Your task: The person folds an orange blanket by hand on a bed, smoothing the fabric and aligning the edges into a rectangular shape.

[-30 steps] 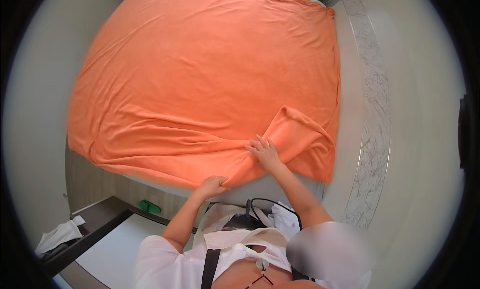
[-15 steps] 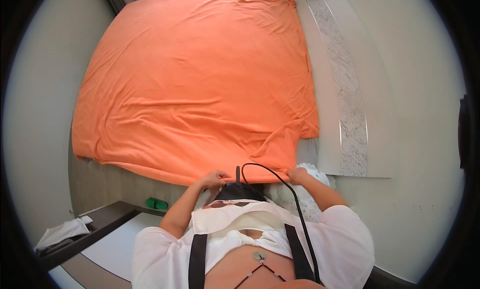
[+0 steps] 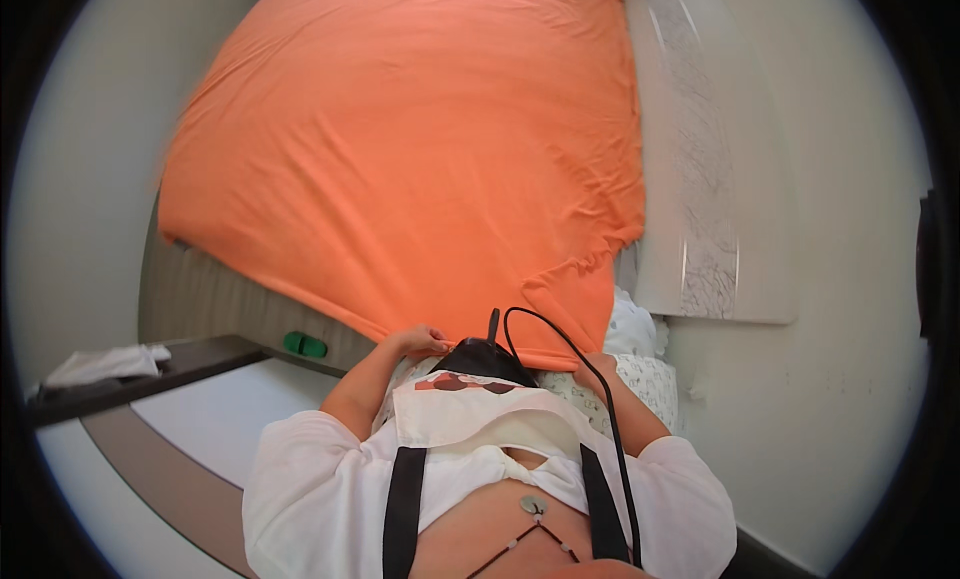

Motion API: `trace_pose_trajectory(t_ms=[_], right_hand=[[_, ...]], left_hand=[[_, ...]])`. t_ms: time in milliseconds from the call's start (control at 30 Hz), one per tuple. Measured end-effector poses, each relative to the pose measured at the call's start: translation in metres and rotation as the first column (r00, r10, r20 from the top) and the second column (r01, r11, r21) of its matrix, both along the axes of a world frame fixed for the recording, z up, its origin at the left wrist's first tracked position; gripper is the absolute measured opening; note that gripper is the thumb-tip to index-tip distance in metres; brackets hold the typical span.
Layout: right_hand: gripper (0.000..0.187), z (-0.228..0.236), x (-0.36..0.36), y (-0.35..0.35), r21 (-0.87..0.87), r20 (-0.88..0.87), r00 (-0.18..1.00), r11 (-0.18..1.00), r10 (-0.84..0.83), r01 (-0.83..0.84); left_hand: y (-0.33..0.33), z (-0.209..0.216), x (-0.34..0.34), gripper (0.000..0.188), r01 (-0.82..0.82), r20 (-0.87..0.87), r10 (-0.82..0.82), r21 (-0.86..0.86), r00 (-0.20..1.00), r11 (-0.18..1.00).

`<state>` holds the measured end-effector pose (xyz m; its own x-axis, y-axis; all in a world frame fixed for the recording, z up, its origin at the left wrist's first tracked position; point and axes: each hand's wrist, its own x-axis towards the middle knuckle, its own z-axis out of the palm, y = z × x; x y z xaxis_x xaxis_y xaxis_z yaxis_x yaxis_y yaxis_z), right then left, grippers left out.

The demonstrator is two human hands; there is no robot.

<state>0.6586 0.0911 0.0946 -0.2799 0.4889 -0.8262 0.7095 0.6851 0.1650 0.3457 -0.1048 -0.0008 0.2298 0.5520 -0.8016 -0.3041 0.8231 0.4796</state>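
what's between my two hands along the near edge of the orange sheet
In the head view, a black device with a black cable sits between the left hand and right hand, below the orange sheet.

orange sheet (image 3: 420, 149) spread open ahead, white headboard (image 3: 700, 179) blocking right, wall beyond

Light: bright, even, soft daylight look.
Shadows: faint, under the sheet (image 3: 400, 149) near edge.
Blur: slight smear at left rim.
Distortion: strong fisheye; black corners, edges bend.

A bedroom — an orange sheet (image 3: 420, 149) spread over a bed (image 3: 215, 294) beside a pale headboard (image 3: 700, 179).
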Motion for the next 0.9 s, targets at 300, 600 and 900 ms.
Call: trace_pose_trajectory(t_ms=[300,600,900], right_hand=[[0.030,0.044,-0.072,0.013,-0.227,0.213,0.961,0.965,0.178,-0.129],[0.030,-0.027,-0.162,0.031,-0.144,0.193,0.975,0.986,0.110,-0.083],[0.032,-0.050,-0.233,0.040,0.251,-0.108,0.981,0.951,-0.159,0.182]], left_hand=[[-0.041,0.002,-0.016,0.022,0.089,-0.401,0.057,0.336,0.914,0.938],[-0.151,-0.017,-0.109,0.020,-0.377,-0.498,0.455,0.254,0.738,0.891],[-0.259,-0.026,-0.230,0.019,-0.762,-0.585,0.712,0.232,0.387,0.605]])
